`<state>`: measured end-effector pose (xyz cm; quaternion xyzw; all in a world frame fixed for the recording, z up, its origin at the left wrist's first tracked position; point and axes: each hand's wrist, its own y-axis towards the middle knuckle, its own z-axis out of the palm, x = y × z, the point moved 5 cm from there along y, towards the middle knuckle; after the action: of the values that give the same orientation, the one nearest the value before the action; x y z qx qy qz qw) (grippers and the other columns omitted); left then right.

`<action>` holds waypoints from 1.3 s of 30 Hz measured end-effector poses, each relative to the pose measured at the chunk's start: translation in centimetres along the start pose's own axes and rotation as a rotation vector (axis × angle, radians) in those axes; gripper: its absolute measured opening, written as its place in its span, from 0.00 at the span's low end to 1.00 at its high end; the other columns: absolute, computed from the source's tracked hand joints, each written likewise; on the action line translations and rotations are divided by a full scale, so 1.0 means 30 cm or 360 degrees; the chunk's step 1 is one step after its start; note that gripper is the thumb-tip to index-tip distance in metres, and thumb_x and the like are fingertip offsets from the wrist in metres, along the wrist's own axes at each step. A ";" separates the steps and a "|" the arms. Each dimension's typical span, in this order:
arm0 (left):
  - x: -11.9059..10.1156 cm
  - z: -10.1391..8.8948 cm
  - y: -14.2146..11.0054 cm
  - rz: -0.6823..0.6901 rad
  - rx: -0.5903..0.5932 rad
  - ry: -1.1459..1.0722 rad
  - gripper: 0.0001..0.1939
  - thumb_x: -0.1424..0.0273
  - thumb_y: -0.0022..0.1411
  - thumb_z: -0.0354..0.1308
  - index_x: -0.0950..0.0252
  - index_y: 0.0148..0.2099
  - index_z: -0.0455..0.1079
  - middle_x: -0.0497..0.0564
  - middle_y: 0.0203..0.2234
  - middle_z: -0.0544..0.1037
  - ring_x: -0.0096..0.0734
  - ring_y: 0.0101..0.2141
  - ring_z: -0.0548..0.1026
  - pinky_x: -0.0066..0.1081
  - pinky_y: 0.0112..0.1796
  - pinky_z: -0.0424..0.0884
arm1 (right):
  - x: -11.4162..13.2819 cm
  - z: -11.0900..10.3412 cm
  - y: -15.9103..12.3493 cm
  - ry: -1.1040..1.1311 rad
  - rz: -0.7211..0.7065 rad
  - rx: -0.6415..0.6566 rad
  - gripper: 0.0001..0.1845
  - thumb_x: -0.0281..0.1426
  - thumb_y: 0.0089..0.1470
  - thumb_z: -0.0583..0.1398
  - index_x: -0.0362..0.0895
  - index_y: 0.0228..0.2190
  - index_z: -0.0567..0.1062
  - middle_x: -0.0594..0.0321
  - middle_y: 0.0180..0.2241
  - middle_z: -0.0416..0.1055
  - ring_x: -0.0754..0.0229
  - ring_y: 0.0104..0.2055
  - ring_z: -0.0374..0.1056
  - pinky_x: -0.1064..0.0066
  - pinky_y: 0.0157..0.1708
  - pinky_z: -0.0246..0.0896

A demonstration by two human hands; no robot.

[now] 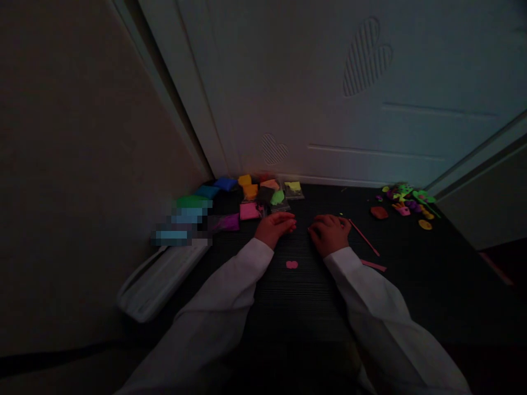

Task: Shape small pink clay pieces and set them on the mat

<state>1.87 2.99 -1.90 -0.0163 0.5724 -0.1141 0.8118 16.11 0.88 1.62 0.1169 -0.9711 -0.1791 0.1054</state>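
Observation:
My left hand (276, 228) is held just above the dark table, its fingertips drawn together; anything pinched in them is too dim to make out. A short gap to the right, my right hand (330, 233) is curled with its knuckles up, and its fingers hide whatever they may hold. Between my forearms lies a small pink clay piece (292, 264) shaped like two joined discs. A thin pink stick (365, 238) rests beside my right hand, one end close to the fingers. Partly behind my right sleeve is a flat pink tool (374, 265).
Bags of coloured clay, such as a pink bag (248, 211), a purple bag (228, 222) and a yellow bag (293, 189), line the back left. A white case (164, 280) lies left. At right sit a reddish lump (379, 212) and several small clay shapes (405, 208). A white panel (288, 99) rises behind.

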 end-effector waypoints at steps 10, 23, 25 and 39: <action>-0.005 -0.006 0.000 0.0025 -0.0014 -0.0049 0.14 0.67 0.41 0.58 0.68 0.33 0.64 0.47 0.20 0.69 0.20 0.18 0.67 0.23 0.20 0.61 | -0.008 -0.018 0.000 0.0051 0.0057 -0.0015 0.06 0.33 0.44 0.54 0.48 0.24 0.71 0.66 0.35 0.67 0.58 0.41 0.54 0.60 0.41 0.33; -0.012 -0.001 -0.008 -0.0045 -0.0077 -0.0255 0.13 0.68 0.40 0.59 0.67 0.31 0.64 0.45 0.18 0.68 0.17 0.17 0.65 0.22 0.20 0.61 | 0.000 0.003 -0.001 -0.0015 -0.0032 0.0013 0.06 0.32 0.45 0.54 0.49 0.24 0.71 0.68 0.34 0.68 0.59 0.41 0.54 0.59 0.42 0.30; -0.012 0.001 -0.010 -0.0088 -0.0069 -0.0381 0.12 0.71 0.40 0.59 0.67 0.31 0.64 0.46 0.21 0.69 0.18 0.19 0.66 0.22 0.22 0.62 | 0.002 0.006 0.000 -0.0014 -0.0038 0.0018 0.06 0.31 0.45 0.53 0.49 0.24 0.71 0.68 0.33 0.68 0.59 0.41 0.54 0.59 0.42 0.30; -0.009 0.011 -0.011 -0.0344 0.0161 -0.0588 0.06 0.70 0.45 0.53 0.68 0.27 0.65 0.41 0.11 0.56 0.14 0.12 0.53 0.20 0.13 0.46 | -0.022 -0.031 0.005 0.0229 0.0189 -0.0099 0.05 0.30 0.44 0.54 0.46 0.24 0.69 0.65 0.33 0.68 0.59 0.40 0.58 0.61 0.41 0.35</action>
<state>2.05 2.69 -1.48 -0.0574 0.4024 -0.2242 0.8857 16.94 0.88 2.43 0.0685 -0.9603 -0.1937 0.1888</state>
